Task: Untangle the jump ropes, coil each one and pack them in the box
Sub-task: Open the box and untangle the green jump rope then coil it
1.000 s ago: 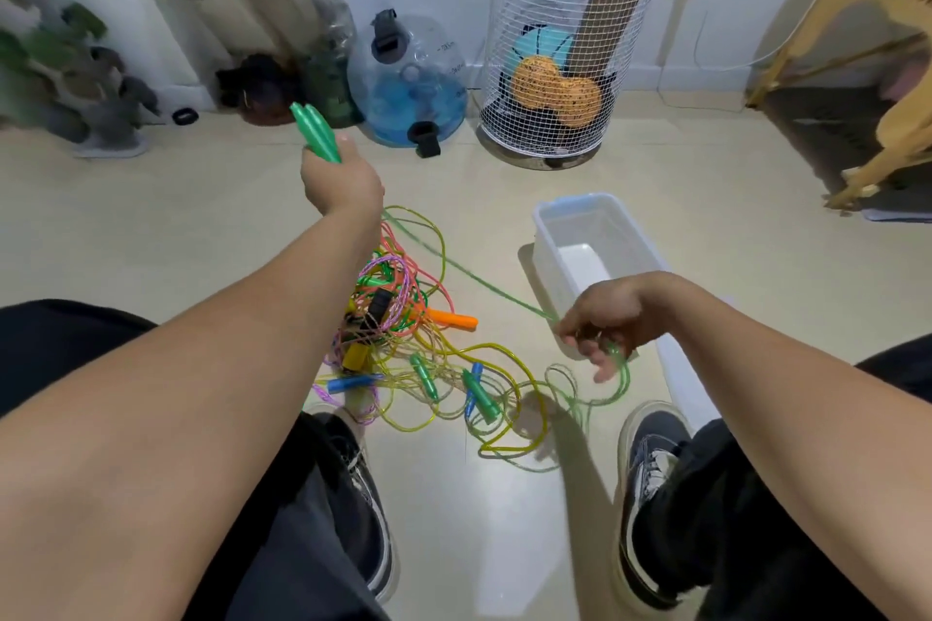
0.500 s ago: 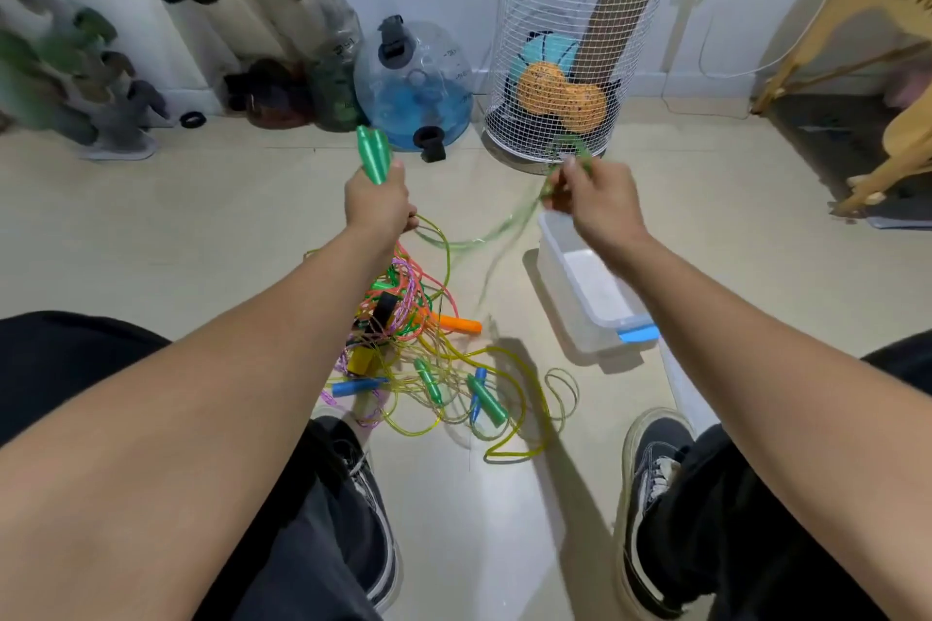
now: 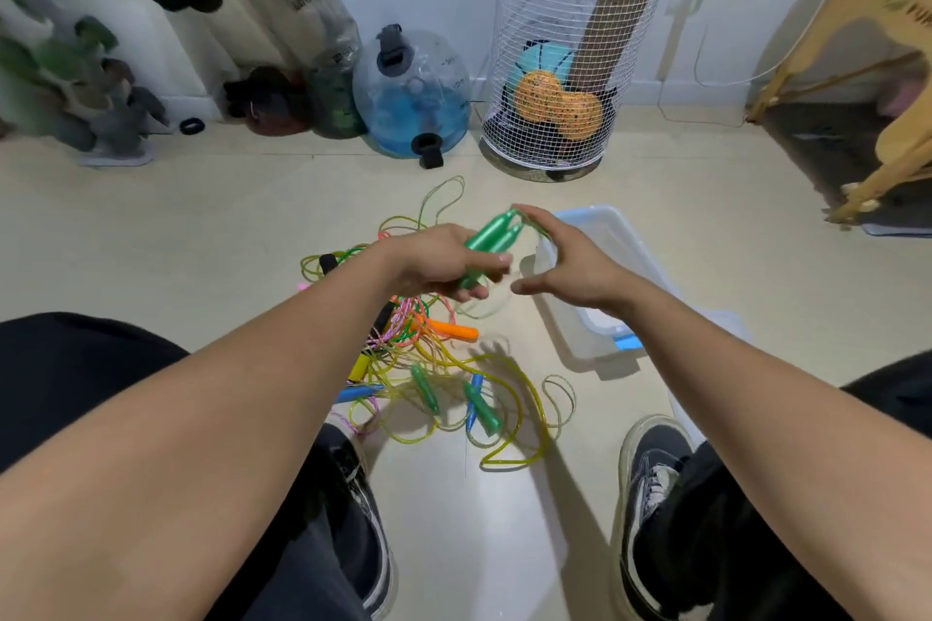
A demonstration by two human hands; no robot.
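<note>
One clear plastic box (image 3: 636, 251) at 3 o'clock of the rope pile (image 3: 433, 368), nothing visible inside. Pile on the floor: two green handles, two blue, one orange, one yellow, one black that I can count. Left hand (image 3: 444, 262) clamped on two green handles (image 3: 491, 237). Right hand (image 3: 565, 262) spread loose, fingertips at the handle tops. Half a second ago the hands were higher and well apart; now they're nearly touching, at the box's 9 o'clock edge.
</note>
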